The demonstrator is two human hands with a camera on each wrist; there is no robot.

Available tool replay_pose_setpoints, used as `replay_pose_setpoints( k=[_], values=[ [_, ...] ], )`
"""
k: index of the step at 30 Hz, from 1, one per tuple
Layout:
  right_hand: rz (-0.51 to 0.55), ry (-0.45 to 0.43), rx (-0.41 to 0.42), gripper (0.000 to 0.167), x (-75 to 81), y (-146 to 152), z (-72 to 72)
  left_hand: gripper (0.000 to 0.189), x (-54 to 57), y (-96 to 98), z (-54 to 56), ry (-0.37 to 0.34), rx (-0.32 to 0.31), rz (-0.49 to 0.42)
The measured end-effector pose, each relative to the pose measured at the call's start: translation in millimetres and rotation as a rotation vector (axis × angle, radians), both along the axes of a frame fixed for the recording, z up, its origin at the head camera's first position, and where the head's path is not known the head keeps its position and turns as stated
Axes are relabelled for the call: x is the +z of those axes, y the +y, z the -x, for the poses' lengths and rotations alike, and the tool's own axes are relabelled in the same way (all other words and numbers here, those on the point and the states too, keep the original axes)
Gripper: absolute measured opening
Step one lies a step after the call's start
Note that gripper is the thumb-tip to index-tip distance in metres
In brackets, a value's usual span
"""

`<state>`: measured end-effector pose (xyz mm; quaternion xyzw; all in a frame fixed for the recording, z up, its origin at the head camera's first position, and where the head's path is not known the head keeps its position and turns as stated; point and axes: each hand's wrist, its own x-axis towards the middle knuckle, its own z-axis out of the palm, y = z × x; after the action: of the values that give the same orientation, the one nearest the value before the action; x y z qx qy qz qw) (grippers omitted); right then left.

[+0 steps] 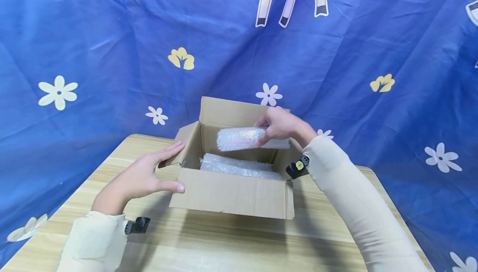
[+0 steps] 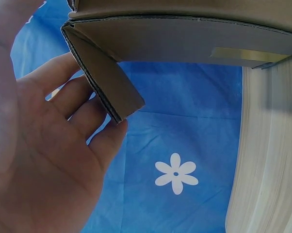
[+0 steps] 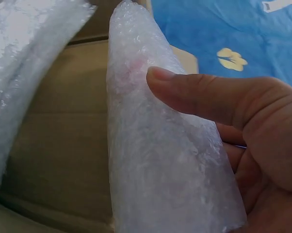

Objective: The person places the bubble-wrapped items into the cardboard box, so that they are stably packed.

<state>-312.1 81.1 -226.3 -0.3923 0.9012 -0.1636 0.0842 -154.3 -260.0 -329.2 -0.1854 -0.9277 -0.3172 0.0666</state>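
My right hand (image 1: pixel 281 123) grips a bubble-wrapped roll (image 1: pixel 236 139) over the opening of a cardboard box (image 1: pixel 231 195). In the right wrist view the thumb lies along one side of the roll (image 3: pixel 151 150), fingers on the other. A faint pink patch shows through the wrap; the contents cannot be made out. Lower in the box lies another bubble-wrapped bundle (image 1: pixel 235 166). My left hand (image 1: pixel 143 176) is spread at the box's left side, its thumb against the front flap. In the left wrist view its fingers touch the outer face of the side flap (image 2: pixel 105 80).
The box stands with its flaps raised on a light wooden table (image 1: pixel 224 247). Behind the table hangs a blue cloth (image 1: pixel 123 56) printed with flowers and animals. A black wrist device (image 1: pixel 297 167) sits on the right sleeve, another (image 1: pixel 137 225) on the left.
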Motion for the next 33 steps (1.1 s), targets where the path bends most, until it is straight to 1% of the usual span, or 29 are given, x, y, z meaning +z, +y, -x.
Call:
replay_pose_setpoints(
  k=[4, 6, 9, 18, 24, 30, 33],
  values=[
    [-0.018, 0.022, 0.047, 0.037, -9.0, -8, 3.2, 0.109, -1.2, -0.1, 0.8, -0.003, 0.000, -0.010],
    [-0.027, 0.038, 0.049, 0.038, -12.3, -12, 4.3, 0.109, -1.6, -0.2, 1.0, -0.005, 0.004, -0.008],
    [-0.052, 0.039, 0.037, 0.038, -16.4, -18, 5.7, 0.109, -1.9, -0.5, 1.4, -0.004, 0.009, -0.002],
    [-0.122, -0.027, 0.030, 0.041, -24.5, -27, 7.4, 0.109, -2.0, -0.4, 1.8, 0.003, 0.010, 0.003],
    [-0.084, -0.083, 0.013, 0.044, -20.7, -23, 7.0, 0.110, -1.7, 0.5, 1.9, 0.004, 0.011, -0.003],
    [-0.049, -0.069, 0.042, 0.045, -13.4, -15, 5.4, 0.109, -2.6, -0.1, 2.5, 0.012, 0.004, -0.006],
    [-0.016, -0.067, 0.058, 0.047, -9.2, -8, 2.2, 0.108, -4.0, -0.2, 2.7, 0.017, 0.002, -0.005]
  ],
)
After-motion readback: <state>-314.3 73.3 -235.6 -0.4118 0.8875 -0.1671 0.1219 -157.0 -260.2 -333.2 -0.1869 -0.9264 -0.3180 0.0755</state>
